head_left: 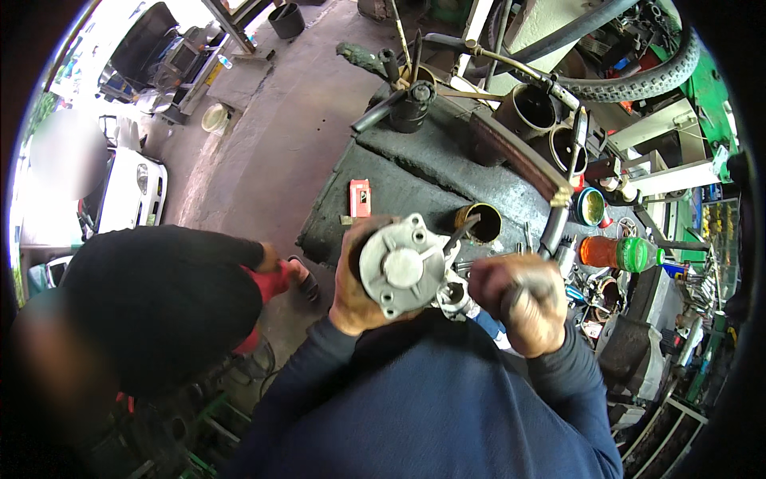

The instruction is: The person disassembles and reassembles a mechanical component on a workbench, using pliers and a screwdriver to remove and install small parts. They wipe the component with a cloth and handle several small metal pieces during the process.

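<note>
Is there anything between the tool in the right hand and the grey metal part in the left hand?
Nothing visible. The right hand holds the tool, and its tip already reaches the metal part gripped by the left hand.

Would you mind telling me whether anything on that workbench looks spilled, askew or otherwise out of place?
An orange bottle with a green cap lies on its side among loose tools at the right of the dark workbench; no spill shows. The left hand grips a grey metal housing, the right hand a tool handle.
</note>
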A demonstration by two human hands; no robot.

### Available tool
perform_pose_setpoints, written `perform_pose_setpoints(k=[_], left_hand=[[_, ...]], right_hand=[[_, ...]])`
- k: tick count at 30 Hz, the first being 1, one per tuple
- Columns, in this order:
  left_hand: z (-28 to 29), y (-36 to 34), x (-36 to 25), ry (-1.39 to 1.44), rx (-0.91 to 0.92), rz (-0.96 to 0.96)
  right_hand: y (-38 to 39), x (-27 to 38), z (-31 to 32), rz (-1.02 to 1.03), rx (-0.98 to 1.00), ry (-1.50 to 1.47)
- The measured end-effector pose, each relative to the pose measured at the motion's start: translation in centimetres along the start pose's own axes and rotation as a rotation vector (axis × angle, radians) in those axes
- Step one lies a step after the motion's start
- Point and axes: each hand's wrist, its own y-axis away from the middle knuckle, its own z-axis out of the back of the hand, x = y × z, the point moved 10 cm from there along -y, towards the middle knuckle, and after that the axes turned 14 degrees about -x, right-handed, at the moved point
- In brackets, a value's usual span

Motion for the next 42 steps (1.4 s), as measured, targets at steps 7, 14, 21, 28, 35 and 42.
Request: perform_pose_setpoints(k=[7,14,21,28,35,42], left_hand=[[-1.1,2.5,5.8,0.168,0.029,0.089],[-1.0,2.3,3.8,0.320,-0.032,0.179],[7.6,5.9,5.6,-0.055,-0.194,0.265],[7.5,15.2,11.4,-0.794,0.448,0.620],[-8.2,17.7,6.3,-0.429,0.701,0.412],[-12.8,20.1,8.1,-0.769,0.721,-0.030]], right_hand=[[-4.2,4.6,-7.6,-0.205,0.211,-0.239],[-3.0,0.9,-4.4,0.052,0.160,-0.422],[6.2,-7.1,8.5,-0.148,-0.148,0.536],[18.7,-19.2,16.9,-0.266,-0.157,1.372],[14.8,-24.4,11.4,-0.096,-0.084,1.159],[11.2,-25.1,10.3,-0.026,-0.147,1.225]])
